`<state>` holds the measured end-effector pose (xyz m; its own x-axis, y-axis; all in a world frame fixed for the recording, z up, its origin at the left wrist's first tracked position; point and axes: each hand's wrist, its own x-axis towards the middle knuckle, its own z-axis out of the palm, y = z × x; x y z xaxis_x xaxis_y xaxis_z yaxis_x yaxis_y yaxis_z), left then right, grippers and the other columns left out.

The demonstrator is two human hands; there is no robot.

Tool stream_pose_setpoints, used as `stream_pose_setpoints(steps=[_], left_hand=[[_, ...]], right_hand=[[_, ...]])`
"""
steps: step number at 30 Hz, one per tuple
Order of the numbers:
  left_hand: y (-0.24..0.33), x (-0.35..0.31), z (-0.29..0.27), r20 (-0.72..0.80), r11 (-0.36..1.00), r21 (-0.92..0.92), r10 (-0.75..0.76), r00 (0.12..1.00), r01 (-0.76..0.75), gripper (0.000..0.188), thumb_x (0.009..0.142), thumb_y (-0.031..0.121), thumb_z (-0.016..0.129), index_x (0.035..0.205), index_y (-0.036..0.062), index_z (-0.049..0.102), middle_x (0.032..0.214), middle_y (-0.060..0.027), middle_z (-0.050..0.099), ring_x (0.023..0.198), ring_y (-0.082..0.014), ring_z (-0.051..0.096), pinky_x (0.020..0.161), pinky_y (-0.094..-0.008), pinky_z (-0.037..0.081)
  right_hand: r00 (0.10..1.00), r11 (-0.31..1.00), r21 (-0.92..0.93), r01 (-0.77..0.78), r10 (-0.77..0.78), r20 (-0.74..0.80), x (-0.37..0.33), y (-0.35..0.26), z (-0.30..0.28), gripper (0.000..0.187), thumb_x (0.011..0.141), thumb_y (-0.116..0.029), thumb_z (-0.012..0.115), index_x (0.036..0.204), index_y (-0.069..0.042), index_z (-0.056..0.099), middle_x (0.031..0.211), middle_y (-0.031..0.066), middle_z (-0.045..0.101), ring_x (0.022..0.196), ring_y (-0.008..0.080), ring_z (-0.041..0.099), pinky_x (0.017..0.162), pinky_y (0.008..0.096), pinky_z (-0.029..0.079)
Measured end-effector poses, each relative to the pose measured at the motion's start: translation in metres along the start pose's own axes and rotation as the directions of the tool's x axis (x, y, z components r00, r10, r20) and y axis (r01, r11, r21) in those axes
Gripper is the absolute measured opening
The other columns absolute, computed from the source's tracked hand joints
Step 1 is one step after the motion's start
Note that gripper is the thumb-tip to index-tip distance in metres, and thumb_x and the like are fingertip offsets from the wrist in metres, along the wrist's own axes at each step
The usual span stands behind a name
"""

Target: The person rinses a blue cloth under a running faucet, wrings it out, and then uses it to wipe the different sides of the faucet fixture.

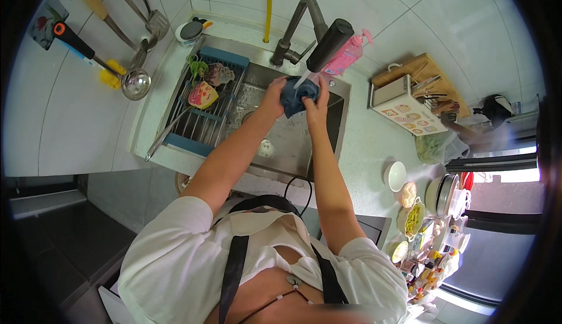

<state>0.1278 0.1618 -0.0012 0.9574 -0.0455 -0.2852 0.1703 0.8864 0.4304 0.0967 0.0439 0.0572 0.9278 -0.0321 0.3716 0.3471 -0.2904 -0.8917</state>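
Observation:
Under the running faucet (331,46), a bunched dark blue cloth (297,96) is between my two hands, above the sink (281,148). My left hand (273,97) grips its left side. On its right side, my right hand (317,103) has fingers closed on it, the thumb pressing into the folds. Water from the spout falls onto the cloth. Just behind my hands stands a pink pump bottle (345,56).
A blue-edged draining rack (190,144) across the sink's left side holds greens (199,66), a red-and-yellow item (203,95) and a long metal utensil (167,134). A ladle (136,84) hangs left. Right are a utensil holder (404,110), a white bowl (395,176) and several dishes.

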Motion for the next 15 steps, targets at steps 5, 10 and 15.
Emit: stream_pose_setpoints(steps=[5, 10, 15], left_hand=[[0.028, -0.015, 0.041, -0.145, 0.976, -0.042, -0.219, 0.965, 0.215, 0.019, 0.081, 0.025, 0.047, 0.084, 0.0080, 0.054, 0.078, -0.0079, 0.056, 0.068, -0.0203, 0.056, 0.062, -0.0325, 0.047], [0.030, -0.022, 0.061, -0.274, 0.987, 0.021, -0.145, 0.951, 0.157, 0.020, 0.078, 0.027, 0.051, 0.077, 0.0075, 0.054, 0.073, -0.0069, 0.052, 0.063, -0.0196, 0.052, 0.059, -0.0332, 0.045], [0.026, -0.018, 0.053, -0.317, 0.961, 0.273, 0.132, 0.939, -0.043, 0.020, 0.077, 0.023, 0.053, 0.076, 0.0032, 0.053, 0.073, -0.0074, 0.052, 0.062, -0.0201, 0.051, 0.058, -0.0331, 0.043]], right_hand=[[0.957, 0.905, -0.363, 0.220, -0.128, 0.262, -0.013, -0.027, 0.005, 0.058, 0.073, -0.026, 0.061, 0.122, -0.006, 0.038, 0.114, 0.0182, 0.041, 0.099, 0.0356, 0.047, 0.084, 0.0371, 0.040], [0.993, 0.963, -0.247, 0.111, -0.101, 0.053, -0.004, -0.009, 0.021, 0.046, 0.075, -0.032, 0.060, 0.110, -0.005, 0.045, 0.101, 0.0184, 0.050, 0.088, 0.0335, 0.052, 0.073, 0.0370, 0.043], [0.987, 0.990, -0.035, -0.139, 0.135, -0.087, -0.004, -0.028, 0.035, 0.038, 0.078, -0.032, 0.058, 0.101, -0.002, 0.050, 0.082, 0.0123, 0.058, 0.077, 0.0230, 0.055, 0.073, 0.0338, 0.042]])
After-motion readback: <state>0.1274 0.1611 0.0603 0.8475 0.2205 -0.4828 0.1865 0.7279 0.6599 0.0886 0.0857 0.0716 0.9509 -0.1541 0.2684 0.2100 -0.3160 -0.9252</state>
